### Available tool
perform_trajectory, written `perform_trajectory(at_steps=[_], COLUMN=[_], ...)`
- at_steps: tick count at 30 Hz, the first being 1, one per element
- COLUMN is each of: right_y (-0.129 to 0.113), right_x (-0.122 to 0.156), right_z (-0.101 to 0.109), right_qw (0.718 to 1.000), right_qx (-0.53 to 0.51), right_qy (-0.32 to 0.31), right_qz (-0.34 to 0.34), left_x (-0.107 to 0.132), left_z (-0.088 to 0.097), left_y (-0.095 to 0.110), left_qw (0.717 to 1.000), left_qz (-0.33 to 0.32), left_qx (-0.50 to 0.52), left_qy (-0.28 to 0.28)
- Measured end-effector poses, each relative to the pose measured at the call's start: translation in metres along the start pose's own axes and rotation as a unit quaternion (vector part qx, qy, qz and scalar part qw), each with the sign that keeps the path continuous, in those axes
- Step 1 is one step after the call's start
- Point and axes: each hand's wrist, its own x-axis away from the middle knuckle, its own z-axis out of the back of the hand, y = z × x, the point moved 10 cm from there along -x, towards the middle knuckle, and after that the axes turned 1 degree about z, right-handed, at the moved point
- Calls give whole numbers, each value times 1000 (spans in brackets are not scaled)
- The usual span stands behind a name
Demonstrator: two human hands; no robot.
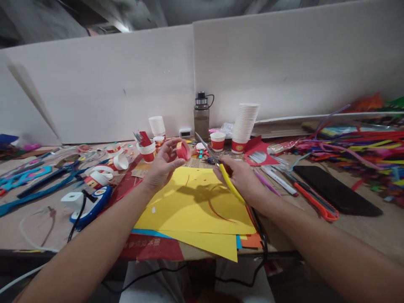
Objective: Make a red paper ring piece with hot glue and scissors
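My left hand (162, 165) is raised above the left part of the yellow paper (186, 216). Its fingers pinch a short red paper-cup piece (183, 150), with its round open side turned toward the right. Over the paper's right part, my right hand (241, 176) grips scissors (232, 187) by their yellow handles. The blades point up and to the left, apart from the cup piece. Thin red paper strips and small scraps lie on the yellow sheet. My right fingers are partly hidden behind the handles.
A stack of paper cups (245, 126), a water bottle (201, 118) and a single cup (217, 142) stand at the back. To the right lie a utility knife (315, 198) and a black phone (336, 189). A blue-white glue gun (94, 206) with a cord sits left.
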Motion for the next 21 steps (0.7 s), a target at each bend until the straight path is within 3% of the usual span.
perform_trajectory(at_steps=[7, 11, 16, 21], right_y=[2, 2, 13, 19], right_x=[2, 2, 4, 5], right_z=[-5, -3, -7, -16], right_qw=[998, 997, 987, 978], right_qx=[-66, -78, -138, -182], right_qy=[-6, 0, 13, -19], right_qz=[-6, -24, -86, -102], left_x=[5, 10, 14, 16], left_z=[-7, -8, -16, -23], left_y=[-22, -43, -37, -27], left_qw=[993, 983, 988, 990], left_qz=[91, 160, 137, 123], left_qx=[66, 86, 76, 50], left_qy=[-21, -3, -10, -37])
